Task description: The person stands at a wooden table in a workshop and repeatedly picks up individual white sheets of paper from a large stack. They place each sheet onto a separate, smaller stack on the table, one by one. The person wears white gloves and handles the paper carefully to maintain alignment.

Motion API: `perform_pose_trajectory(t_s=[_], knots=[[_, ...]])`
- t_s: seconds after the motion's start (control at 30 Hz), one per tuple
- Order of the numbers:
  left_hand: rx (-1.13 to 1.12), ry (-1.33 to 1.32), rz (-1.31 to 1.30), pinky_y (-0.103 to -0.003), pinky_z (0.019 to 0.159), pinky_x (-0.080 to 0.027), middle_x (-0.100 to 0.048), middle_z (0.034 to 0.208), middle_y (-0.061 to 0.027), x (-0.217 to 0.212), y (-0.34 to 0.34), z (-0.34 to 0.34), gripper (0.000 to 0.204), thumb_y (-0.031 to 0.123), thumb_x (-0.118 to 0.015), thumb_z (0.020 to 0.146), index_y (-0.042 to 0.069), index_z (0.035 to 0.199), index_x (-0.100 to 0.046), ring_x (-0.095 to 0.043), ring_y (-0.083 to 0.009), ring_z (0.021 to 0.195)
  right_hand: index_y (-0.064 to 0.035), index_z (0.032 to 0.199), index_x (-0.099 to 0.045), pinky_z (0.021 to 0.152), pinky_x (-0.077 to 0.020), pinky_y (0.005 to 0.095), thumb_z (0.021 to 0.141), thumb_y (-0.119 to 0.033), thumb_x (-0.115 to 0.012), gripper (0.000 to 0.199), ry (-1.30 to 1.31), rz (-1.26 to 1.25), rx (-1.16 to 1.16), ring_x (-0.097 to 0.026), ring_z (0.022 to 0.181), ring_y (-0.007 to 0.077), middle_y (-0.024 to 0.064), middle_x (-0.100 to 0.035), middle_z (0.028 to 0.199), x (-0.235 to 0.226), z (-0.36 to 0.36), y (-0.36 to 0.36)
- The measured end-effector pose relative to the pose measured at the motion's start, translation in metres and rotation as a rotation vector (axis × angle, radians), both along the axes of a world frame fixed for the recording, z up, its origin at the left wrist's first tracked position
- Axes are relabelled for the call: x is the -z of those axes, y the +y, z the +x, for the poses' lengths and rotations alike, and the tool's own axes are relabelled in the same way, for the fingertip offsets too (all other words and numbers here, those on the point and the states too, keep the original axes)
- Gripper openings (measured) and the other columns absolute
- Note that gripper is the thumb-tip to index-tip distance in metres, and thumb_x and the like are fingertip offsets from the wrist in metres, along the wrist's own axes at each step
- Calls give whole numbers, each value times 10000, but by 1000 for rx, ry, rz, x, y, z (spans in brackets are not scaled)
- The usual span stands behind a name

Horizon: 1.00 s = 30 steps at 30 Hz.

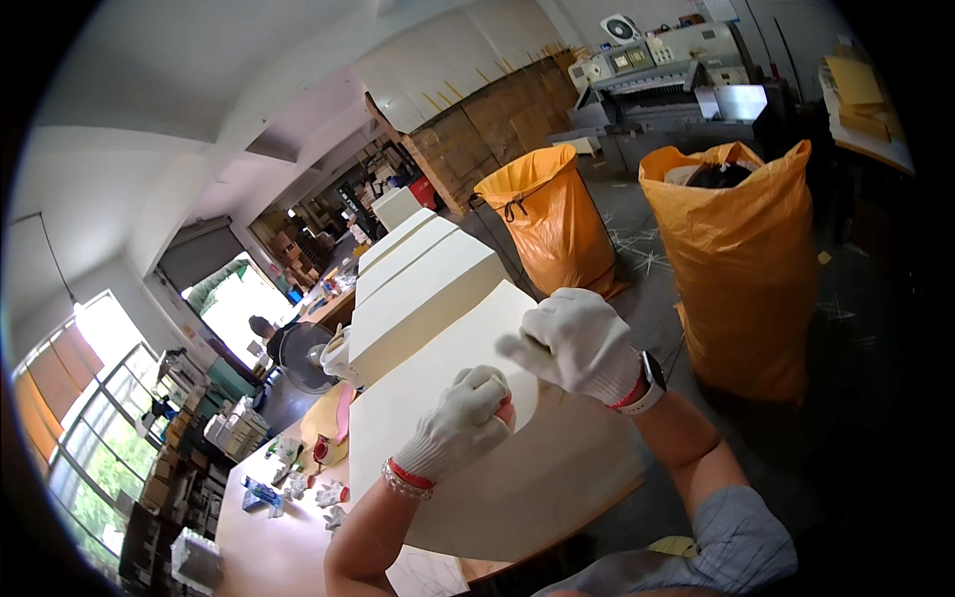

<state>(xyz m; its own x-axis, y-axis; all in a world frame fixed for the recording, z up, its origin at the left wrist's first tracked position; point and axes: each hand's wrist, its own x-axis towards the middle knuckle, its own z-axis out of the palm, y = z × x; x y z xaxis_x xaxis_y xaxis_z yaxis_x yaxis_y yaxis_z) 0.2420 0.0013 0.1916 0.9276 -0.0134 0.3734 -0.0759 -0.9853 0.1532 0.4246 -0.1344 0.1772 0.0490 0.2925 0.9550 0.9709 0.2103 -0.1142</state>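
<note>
Both my hands wear white knit gloves with red cuffs. In front of me stands a tall stack of large white paper sheets (418, 398), and its near side slopes down toward me. My left hand (460, 422) is closed at the curled edge of the top paper, with a small pinkish spot showing by its fingertips. Further right and a little higher, my right hand (579, 343) is closed too, its fingers curled down over the paper's right edge. What lies inside its fingers is hidden, and its thumb is slightly blurred.
More white paper stacks (428, 294) continue behind. To the right stand two orange sacks, one open (557, 229) and one fuller (741, 279). A table (288, 537) with gloves and small items is at left, near a fan (306, 356) and a person (267, 333). A large machine (667, 85) stands far right.
</note>
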Motion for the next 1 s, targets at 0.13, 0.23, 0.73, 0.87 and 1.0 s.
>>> perform_pose_trajectory(t_s=[0.13,0.23,0.73,0.87,1.0], knots=[[-5,98,-275,-366,815,-508,-656,1030,-100,-8,3,-2,113,-19,-666,853,22,907,-575,-620,-259,938,-32,976,-726,537,-424,366,890,-96,-705,109,-17,114,45,-541,564,269,73,-504,622,25,10,7],[-15,125,-358,-354,851,-502,-668,1064,-105,-12,7,-6,164,14,-719,858,26,899,-561,-622,-251,961,-20,1008,-689,527,-350,386,924,-51,-633,106,77,142,-11,-453,543,256,73,-445,629,30,8,7],[-19,10,-414,-372,938,-508,-663,1146,-141,3,13,-11,458,65,-859,794,35,1180,-616,-648,-255,1048,-15,1041,-696,515,-376,380,903,-54,-681,145,-21,182,-35,-490,562,249,63,-461,667,34,15,8],[-1,111,-198,-365,866,-511,-639,1053,-138,-12,12,-10,485,128,-856,814,36,1234,-630,-642,-256,965,-38,1023,-697,521,-377,390,940,-82,-657,103,58,133,-62,-489,558,264,77,-483,668,34,15,8],[117,3,-131,-370,832,-516,-633,1009,-123,-10,4,-5,452,185,-874,813,56,1180,-643,-644,-271,951,-21,969,-684,522,-374,394,943,-65,-641,66,172,135,-101,-486,552,275,85,-485,647,32,12,6]])
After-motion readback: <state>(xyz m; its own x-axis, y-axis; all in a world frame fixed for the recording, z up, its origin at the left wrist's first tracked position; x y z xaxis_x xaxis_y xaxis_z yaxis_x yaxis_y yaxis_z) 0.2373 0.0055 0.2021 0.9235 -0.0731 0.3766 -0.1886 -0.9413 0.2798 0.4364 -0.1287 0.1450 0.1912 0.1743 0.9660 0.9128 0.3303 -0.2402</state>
